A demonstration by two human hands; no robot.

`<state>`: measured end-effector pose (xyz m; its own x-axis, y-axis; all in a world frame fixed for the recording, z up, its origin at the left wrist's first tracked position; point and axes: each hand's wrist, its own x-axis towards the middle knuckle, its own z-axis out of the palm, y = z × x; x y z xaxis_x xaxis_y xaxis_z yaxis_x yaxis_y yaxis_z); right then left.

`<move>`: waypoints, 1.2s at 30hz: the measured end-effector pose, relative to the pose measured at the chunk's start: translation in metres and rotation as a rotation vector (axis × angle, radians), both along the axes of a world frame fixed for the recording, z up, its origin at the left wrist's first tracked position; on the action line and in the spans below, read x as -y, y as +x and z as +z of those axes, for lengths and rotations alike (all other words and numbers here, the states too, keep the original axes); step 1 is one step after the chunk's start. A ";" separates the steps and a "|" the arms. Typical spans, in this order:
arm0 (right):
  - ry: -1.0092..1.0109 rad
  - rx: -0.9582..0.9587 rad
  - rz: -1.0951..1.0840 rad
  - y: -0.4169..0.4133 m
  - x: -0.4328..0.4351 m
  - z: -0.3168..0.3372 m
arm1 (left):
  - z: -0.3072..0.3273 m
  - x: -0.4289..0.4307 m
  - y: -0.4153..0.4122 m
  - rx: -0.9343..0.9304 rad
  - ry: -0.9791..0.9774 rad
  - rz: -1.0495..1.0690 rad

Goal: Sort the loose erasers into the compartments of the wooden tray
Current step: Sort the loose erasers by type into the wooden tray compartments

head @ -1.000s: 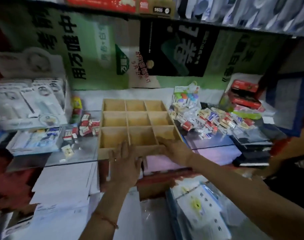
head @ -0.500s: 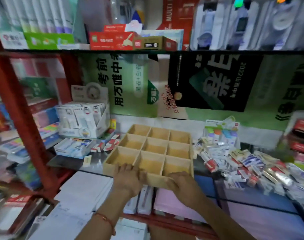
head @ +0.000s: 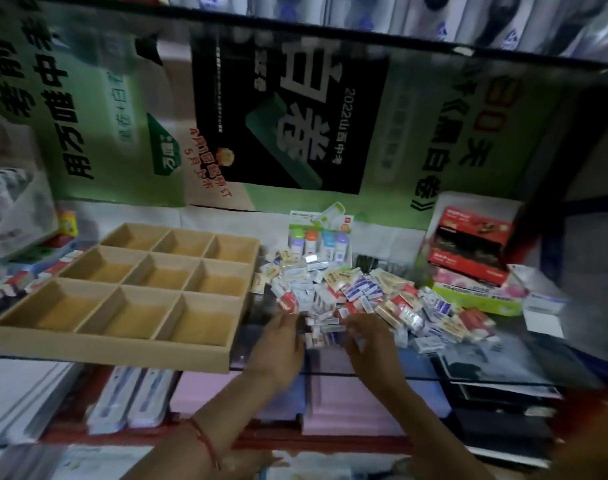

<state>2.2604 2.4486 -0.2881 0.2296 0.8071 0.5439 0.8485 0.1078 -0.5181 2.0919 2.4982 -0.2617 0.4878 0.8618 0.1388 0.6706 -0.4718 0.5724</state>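
Observation:
The wooden tray [head: 105, 344] sits on the glass shelf at the left, and its several compartments hold nothing. To its right lies a big pile of loose wrapped erasers [head: 364, 292], white, blue, red and yellow. Both my hands are at the pile's near edge. The fingers of my left hand [head: 278, 351] stretch out to the erasers below a red one. My right hand [head: 371, 348] has its fingers bent down over some small erasers; blur hides whether it holds one. A few more erasers [head: 15, 282] lie left of the tray.
Behind the pile stands a pack of coloured bottles [head: 318, 240]. At the back right are stacked red boxes [head: 468, 244] and a green and pink box [head: 479, 292], with a white card [head: 544, 320] beside them. Pink boxes [head: 347, 400] lie under the glass shelf.
Both my hands have left the tray's front edge and moved right to the eraser pile. The view has swung right and down, so the tray now lies at the left.

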 end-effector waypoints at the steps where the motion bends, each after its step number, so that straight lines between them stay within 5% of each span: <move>1: 0.011 0.003 0.007 0.002 -0.003 -0.002 | -0.004 -0.001 0.003 -0.030 -0.034 0.009; 7: 0.002 0.087 0.030 0.004 -0.012 -0.015 | -0.021 0.000 0.023 -0.210 0.011 0.097; 15: 0.039 0.041 0.044 0.007 -0.016 -0.022 | -0.038 -0.003 0.019 0.184 0.058 0.145; 21: 0.205 0.301 0.021 0.001 -0.011 -0.007 | -0.025 0.005 -0.003 0.236 -0.009 0.127; 26: 0.044 -0.196 0.116 -0.002 -0.007 0.006 | 0.005 0.016 -0.015 0.614 -0.326 0.238; 29: 0.097 -0.271 0.197 -0.017 -0.008 0.028 | 0.027 0.018 -0.034 0.820 -0.491 0.269; 36: -0.142 -0.717 0.476 -0.098 -0.037 0.071 | 0.057 -0.014 -0.135 0.722 -0.171 0.439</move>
<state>2.1626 2.4855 -0.2175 0.0989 0.9534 0.2849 0.1938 0.2623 -0.9453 1.9571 2.5120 -0.2050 -0.0524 0.9891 0.1373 0.2166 -0.1229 0.9685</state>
